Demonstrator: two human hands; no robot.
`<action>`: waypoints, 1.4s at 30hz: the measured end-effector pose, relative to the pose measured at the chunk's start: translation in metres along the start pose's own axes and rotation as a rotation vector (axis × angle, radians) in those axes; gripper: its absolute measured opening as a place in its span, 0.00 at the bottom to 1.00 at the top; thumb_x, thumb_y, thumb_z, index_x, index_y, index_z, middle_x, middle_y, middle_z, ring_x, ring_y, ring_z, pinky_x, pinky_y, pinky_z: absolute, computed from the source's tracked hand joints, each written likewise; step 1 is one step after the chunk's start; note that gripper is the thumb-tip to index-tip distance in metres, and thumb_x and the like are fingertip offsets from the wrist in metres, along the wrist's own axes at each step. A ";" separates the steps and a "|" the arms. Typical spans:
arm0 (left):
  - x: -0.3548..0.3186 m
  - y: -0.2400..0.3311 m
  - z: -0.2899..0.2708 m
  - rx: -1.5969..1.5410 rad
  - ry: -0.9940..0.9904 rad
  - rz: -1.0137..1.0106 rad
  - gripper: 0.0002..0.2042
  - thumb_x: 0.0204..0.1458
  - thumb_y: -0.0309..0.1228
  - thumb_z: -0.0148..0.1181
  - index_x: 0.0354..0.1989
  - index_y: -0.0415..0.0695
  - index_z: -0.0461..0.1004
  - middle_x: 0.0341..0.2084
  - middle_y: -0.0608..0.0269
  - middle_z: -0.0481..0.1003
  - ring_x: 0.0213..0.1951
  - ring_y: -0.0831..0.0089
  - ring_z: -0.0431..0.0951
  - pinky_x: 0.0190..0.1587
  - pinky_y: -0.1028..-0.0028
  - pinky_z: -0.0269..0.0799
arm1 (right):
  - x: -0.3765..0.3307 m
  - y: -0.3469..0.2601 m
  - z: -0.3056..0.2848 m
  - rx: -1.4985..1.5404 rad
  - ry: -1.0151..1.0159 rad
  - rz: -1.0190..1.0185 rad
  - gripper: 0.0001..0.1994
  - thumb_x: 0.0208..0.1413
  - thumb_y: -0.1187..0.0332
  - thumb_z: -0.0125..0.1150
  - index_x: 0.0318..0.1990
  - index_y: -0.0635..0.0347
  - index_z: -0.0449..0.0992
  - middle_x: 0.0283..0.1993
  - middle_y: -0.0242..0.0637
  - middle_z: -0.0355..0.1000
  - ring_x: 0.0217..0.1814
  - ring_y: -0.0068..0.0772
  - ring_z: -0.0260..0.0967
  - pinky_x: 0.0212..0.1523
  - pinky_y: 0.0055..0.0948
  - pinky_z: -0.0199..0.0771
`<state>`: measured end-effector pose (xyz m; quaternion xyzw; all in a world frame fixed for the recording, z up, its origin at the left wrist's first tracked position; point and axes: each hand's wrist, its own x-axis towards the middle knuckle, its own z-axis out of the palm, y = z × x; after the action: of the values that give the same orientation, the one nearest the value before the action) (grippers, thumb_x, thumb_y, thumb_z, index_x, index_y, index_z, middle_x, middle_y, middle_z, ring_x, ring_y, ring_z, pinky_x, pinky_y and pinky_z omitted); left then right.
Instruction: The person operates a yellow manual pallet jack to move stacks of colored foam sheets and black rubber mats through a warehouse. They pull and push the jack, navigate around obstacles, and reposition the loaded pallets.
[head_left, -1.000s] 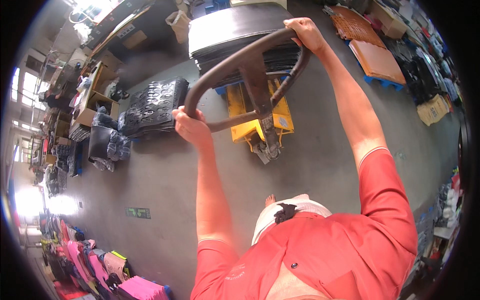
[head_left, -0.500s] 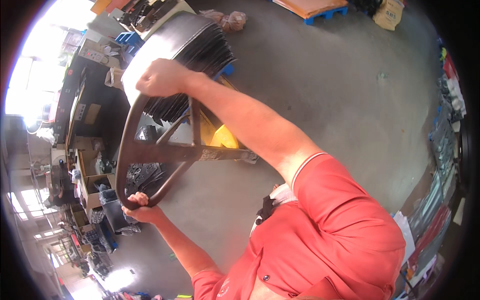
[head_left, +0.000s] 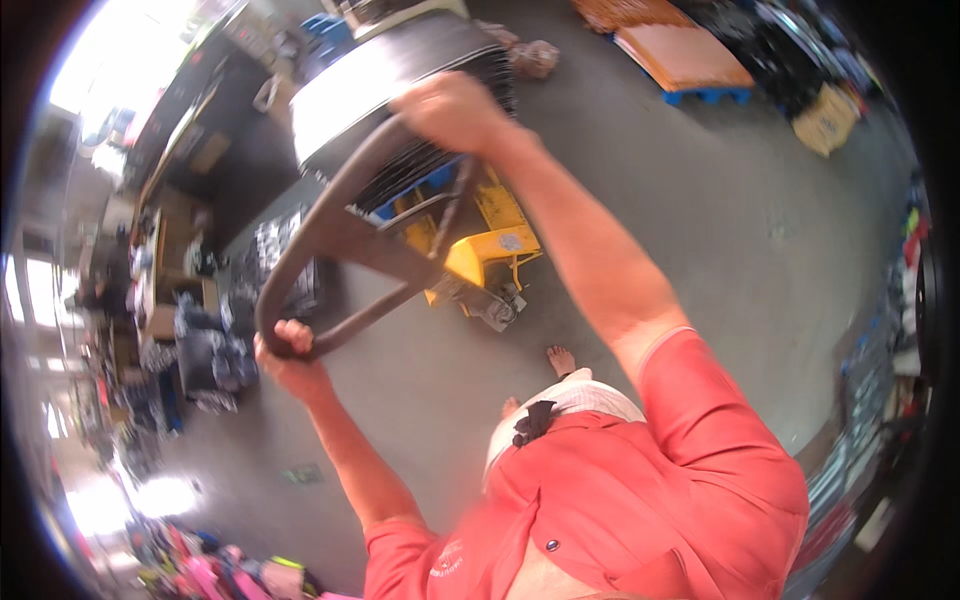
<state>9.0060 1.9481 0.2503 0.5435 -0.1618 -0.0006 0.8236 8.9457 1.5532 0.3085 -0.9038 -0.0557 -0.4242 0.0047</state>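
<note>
Both my hands grip the brown loop handle [head_left: 345, 225] of a yellow pallet jack [head_left: 490, 245]. My left hand [head_left: 292, 358] is wrapped round the handle's lower left corner. At the upper end, my right hand [head_left: 452, 108] is closed on the loop, slightly blurred. Past the handle, a tall stack of dark sheets [head_left: 400, 65] rests on the jack, with a bit of blue pallet showing beneath. The handle's shaft runs down to the jack's base near my feet.
An orange-topped load on a blue pallet [head_left: 705, 97] and a tan sack [head_left: 828, 120] stand at the far right. Dark wrapped bundles [head_left: 215, 350] and cartons line the left. Colourful items [head_left: 215, 575] lie at the lower left, with grey sheets [head_left: 865, 380] along the right.
The handle has swung and tilted to the right, with my right hand moving right and up and my left hand rising. More of the yellow jack and my feet now show.
</note>
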 end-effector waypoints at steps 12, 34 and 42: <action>-0.086 0.025 -0.030 0.118 -0.317 0.030 0.20 0.67 0.38 0.39 0.29 0.39 0.74 0.17 0.68 0.69 0.21 0.81 0.65 0.26 0.77 0.60 | -0.087 -0.107 -0.157 0.702 -0.277 0.833 0.21 0.65 0.55 0.43 0.23 0.57 0.64 0.19 0.25 0.56 0.22 0.17 0.55 0.25 0.23 0.55; -0.240 0.044 -0.266 -0.063 -0.421 0.025 0.24 0.65 0.35 0.38 0.14 0.40 0.59 0.12 0.64 0.60 0.20 0.73 0.57 0.27 0.70 0.54 | -0.255 -0.513 -0.233 0.298 -0.248 0.762 0.14 0.59 0.72 0.46 0.20 0.65 0.66 0.20 0.40 0.62 0.25 0.37 0.58 0.31 0.36 0.59; -0.286 0.042 -0.301 -0.174 -0.366 0.037 0.23 0.66 0.34 0.37 0.15 0.42 0.59 0.12 0.65 0.61 0.20 0.74 0.56 0.27 0.70 0.54 | -0.294 -0.568 -0.240 0.283 -0.251 0.688 0.14 0.60 0.73 0.45 0.22 0.66 0.64 0.21 0.40 0.58 0.26 0.36 0.55 0.32 0.36 0.58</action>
<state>8.8079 2.2853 0.1046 0.4579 -0.3181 -0.0982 0.8244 8.5161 2.0756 0.2147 -0.9049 0.1927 -0.2722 0.2643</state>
